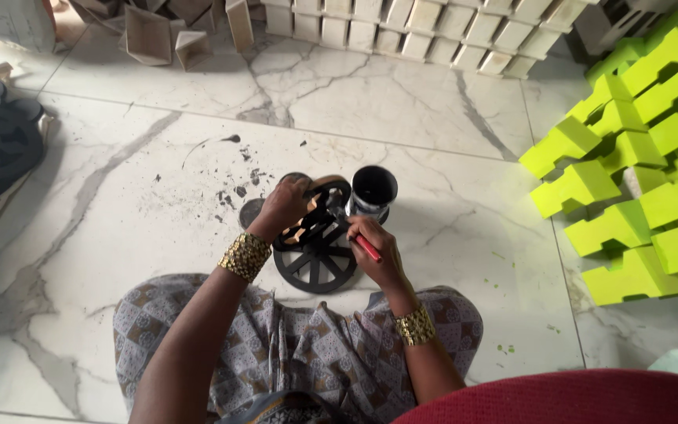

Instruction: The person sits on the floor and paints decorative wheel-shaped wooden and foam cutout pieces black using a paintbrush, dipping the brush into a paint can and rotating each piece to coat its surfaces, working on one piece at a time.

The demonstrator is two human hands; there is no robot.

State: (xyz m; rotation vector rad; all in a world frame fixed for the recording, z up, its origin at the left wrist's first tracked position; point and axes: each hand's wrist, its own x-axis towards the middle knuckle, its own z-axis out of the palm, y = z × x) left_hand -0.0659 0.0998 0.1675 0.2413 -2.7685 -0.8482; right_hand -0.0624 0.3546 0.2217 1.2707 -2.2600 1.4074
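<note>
Two hands at work on the marble floor (433,102): left hand (286,206) grips a black spoked wheel (315,263), tilting it for access; right hand (374,247) pinches a red-handled brush (364,245), beside a black paint can (373,192).

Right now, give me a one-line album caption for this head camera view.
Seated on a marble floor, left hand steadies a black wheel while right hand paints with a red-handled brush beside a paint can.
</note>
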